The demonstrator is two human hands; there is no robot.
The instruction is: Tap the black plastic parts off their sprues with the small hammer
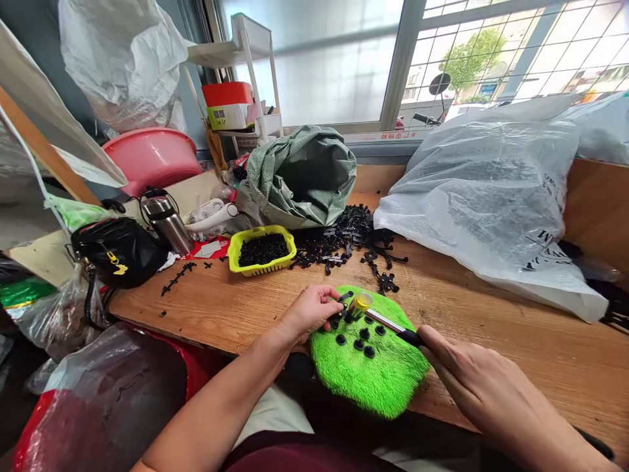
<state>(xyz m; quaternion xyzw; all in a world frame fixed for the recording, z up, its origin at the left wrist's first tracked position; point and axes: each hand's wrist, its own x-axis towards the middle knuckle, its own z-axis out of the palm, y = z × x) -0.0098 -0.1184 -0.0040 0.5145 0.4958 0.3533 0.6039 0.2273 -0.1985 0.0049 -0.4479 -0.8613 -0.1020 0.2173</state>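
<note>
My right hand is closed around the black grip of a small hammer with a metal shaft and a yellow-faced head. The hammer's head is over the upper part of a fuzzy green cloth at the table's front edge. Beside the head, my left hand pinches a small black plastic piece, its fingertips partly hiding it. Several round black plastic parts with short stems lie on the cloth just below the hammer's head.
A yellow basket of black bits and a pile of black plastic parts lie beyond the cloth. Behind them stands an open green woven sack. A white plastic bag is at right; a steel flask and black bag at left.
</note>
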